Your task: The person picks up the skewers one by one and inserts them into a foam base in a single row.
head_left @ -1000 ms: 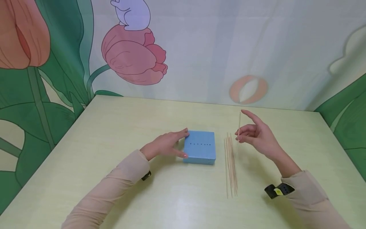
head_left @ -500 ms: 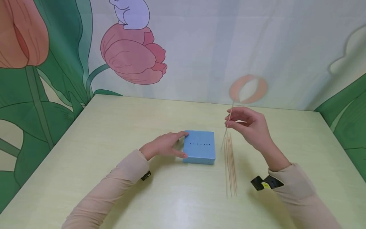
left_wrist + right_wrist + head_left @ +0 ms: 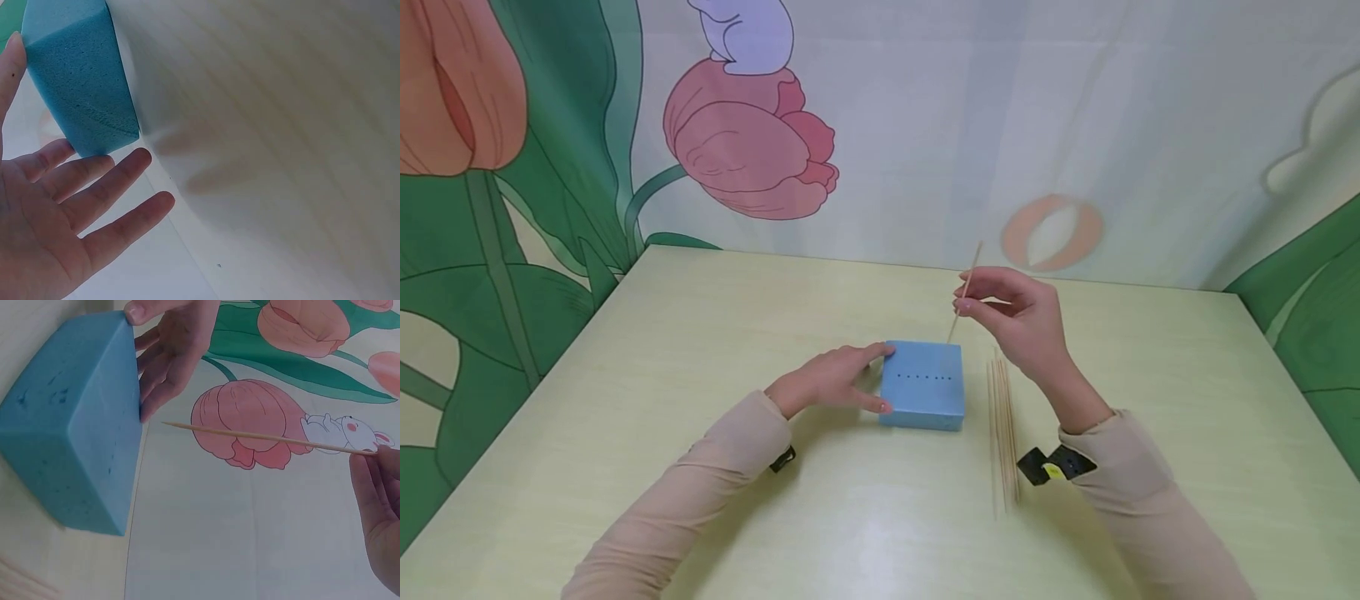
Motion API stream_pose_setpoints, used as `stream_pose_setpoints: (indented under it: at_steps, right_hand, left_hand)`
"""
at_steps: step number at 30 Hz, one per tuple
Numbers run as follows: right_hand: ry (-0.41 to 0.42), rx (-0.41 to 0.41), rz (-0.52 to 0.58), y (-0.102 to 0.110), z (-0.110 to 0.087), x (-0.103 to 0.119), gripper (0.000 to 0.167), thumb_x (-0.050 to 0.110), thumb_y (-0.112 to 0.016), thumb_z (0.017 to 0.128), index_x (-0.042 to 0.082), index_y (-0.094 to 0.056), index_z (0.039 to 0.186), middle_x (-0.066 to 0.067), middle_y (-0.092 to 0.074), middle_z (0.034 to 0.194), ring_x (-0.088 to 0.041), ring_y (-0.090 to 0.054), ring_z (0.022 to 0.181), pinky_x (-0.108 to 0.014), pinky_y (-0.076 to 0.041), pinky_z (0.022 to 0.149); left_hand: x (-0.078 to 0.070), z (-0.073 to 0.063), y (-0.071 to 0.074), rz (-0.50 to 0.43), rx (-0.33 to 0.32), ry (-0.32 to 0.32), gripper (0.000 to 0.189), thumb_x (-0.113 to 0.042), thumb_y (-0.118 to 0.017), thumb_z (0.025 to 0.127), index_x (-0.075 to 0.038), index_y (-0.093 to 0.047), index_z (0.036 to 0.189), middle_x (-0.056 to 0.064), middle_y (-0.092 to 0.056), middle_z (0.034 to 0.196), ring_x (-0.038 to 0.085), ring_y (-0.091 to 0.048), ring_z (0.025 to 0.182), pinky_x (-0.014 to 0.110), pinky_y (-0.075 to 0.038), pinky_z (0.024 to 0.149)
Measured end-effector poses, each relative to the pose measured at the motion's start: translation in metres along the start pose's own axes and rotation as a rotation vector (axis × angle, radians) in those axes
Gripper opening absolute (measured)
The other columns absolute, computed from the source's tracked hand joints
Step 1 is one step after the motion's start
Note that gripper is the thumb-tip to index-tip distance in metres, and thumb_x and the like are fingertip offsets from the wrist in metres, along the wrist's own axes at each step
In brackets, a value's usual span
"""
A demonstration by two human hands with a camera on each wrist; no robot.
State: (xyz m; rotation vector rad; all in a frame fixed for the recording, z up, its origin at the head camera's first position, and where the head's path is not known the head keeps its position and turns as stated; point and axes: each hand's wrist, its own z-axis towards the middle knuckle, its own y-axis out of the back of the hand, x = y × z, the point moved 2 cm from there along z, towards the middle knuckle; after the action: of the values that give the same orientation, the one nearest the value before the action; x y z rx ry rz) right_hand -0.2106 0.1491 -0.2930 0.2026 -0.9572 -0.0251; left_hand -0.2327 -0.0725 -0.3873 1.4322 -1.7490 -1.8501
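A blue foam block (image 3: 921,400) with a row of small holes lies on the table. My left hand (image 3: 829,383) rests against its left side, thumb and index finger at the two left corners. The left wrist view shows the fingers straight and spread beside the block (image 3: 81,81). Between thumb and fingertips my right hand (image 3: 1018,312) pinches a thin bamboo skewer (image 3: 975,258), tilted above and behind the block's right part. In the right wrist view the skewer's pointed tip is apart from the block (image 3: 103,431).
Several more skewers (image 3: 1002,425) lie side by side on the pale table (image 3: 737,300), right of the block, below the right wrist. A printed curtain (image 3: 910,125) with flowers and a rabbit hangs behind the table's far edge.
My right hand has moved left from above the loose skewers to the block's far right, bringing the skewer along, now tilted with its tip down. The left hand and block have stayed put.
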Motion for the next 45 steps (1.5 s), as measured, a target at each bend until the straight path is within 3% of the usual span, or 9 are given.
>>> stream_pose_setpoints:
  at_steps: [4,13,22,33,45]
  right_hand:
    - [0.021,0.002,0.022,-0.010,0.003,-0.002,0.021,-0.010,-0.067,0.076,-0.011,-0.063,0.097,0.001,-0.067,0.081,-0.014,-0.064,0.074,-0.029,-0.052,0.069]
    - [0.046,0.012,0.017,-0.027,0.007,-0.004,0.021,-0.011,-0.066,0.076,-0.010,-0.063,0.097,-0.022,-0.064,0.083,-0.009,-0.064,0.075,-0.029,-0.052,0.070]
    - [0.054,0.033,0.038,-0.037,0.006,-0.012,0.019,-0.007,-0.067,0.077,-0.008,-0.064,0.096,-0.020,-0.065,0.082,-0.019,-0.065,0.074,-0.031,-0.052,0.070]
    - [0.059,0.054,0.038,-0.047,0.003,-0.019,0.019,-0.011,-0.067,0.076,-0.009,-0.064,0.094,-0.021,-0.065,0.082,-0.012,-0.065,0.074,-0.031,-0.052,0.069]
    - [0.059,0.085,0.000,-0.052,-0.002,-0.028,0.018,-0.009,-0.067,0.076,-0.007,-0.066,0.093,-0.018,-0.066,0.083,-0.019,-0.065,0.074,-0.029,-0.052,0.067]
  left_hand:
    - [-0.001,0.000,0.001,0.006,-0.002,-0.001,0.086,-0.046,-0.070,0.076,-0.009,-0.029,0.143,0.012,-0.043,0.137,0.028,-0.049,0.115,0.041,-0.039,0.093]
    - [-0.001,0.000,0.001,0.005,0.002,0.009,0.086,-0.047,-0.069,0.076,-0.009,-0.030,0.142,0.013,-0.044,0.135,0.028,-0.049,0.116,0.042,-0.039,0.093]
    - [-0.001,0.000,0.002,0.005,-0.001,-0.002,0.086,-0.046,-0.070,0.076,-0.009,-0.030,0.142,0.012,-0.044,0.135,0.028,-0.049,0.115,0.041,-0.039,0.093]
    - [0.000,0.000,0.003,-0.002,0.004,-0.003,0.087,-0.046,-0.070,0.075,-0.009,-0.029,0.143,0.011,-0.045,0.135,0.027,-0.050,0.114,0.040,-0.040,0.092]
    - [0.001,0.000,0.002,-0.013,0.005,-0.004,0.087,-0.047,-0.070,0.075,-0.011,-0.029,0.143,0.011,-0.045,0.135,0.027,-0.050,0.114,0.040,-0.040,0.092]
